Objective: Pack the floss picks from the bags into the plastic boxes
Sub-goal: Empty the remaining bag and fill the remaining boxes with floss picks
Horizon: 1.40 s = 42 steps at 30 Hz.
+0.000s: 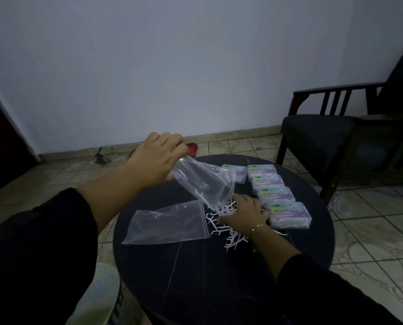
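head view: left hand [157,156] pinches the closed end of a clear, limp plastic bag [204,184], mouth slanting down and right, a few white floss picks [226,221] still inside, the rest heaped on the round dark table [195,277] under the mouth. right hand [245,211] lies spread on the heap. second flat bag [170,222] below the grip. five translucent rectangular boxes [289,214] right of it; label print unreadable.

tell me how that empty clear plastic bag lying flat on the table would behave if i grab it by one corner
The clear zip-top plastic bag lying flat on the dark round table would probably droop limply, since it looks thin and creased. It appears empty, so likely very light. Its glossy film may slip between fingers.
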Available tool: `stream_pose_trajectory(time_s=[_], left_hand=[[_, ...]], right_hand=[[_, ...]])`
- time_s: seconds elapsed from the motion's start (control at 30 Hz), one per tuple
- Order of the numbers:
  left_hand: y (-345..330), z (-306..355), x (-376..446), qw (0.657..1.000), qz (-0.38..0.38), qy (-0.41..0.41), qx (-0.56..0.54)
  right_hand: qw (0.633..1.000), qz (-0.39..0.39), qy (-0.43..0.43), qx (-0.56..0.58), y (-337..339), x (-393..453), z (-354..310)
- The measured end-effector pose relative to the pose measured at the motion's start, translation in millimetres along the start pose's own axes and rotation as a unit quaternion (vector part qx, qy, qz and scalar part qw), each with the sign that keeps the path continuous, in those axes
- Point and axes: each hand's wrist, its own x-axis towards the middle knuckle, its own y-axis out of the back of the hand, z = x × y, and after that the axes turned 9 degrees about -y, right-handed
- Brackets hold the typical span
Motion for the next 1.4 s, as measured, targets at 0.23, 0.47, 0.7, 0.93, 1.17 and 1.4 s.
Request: stream_pose_trajectory(time_s=[0.23,0.47,0.7,0.93,1.17,1.4], left_hand=[[1,2,0,1.000,0.003,0.001,-0.013],[-2,0,-3,1.000,0.005,-0.003,-0.005],[-3,3,-4,1.000,0.016,0.019,-0.020],[-2,3,-7,0.999,0.021,0.025,-0.025],[-8,9,-9,0.999,-0.001,0.017,-0.039],[-7,14,-4,0.998,-0.002,0.000,-0.055]], right_hand=[[0.999,0.037,0.025,0.010,-5,3,-3],[0.998,0.060,-0.012,-0.002,-10,10,2],[0.999,0.039,0.031,0.017,-7,5,3],[0.998,0.037,0.037,0.034,-13,9,1],[0.997,0.062,0.024,0.041,-10,1,0],[0.994,0.092,0.007,0.051,-11,0,-2]])
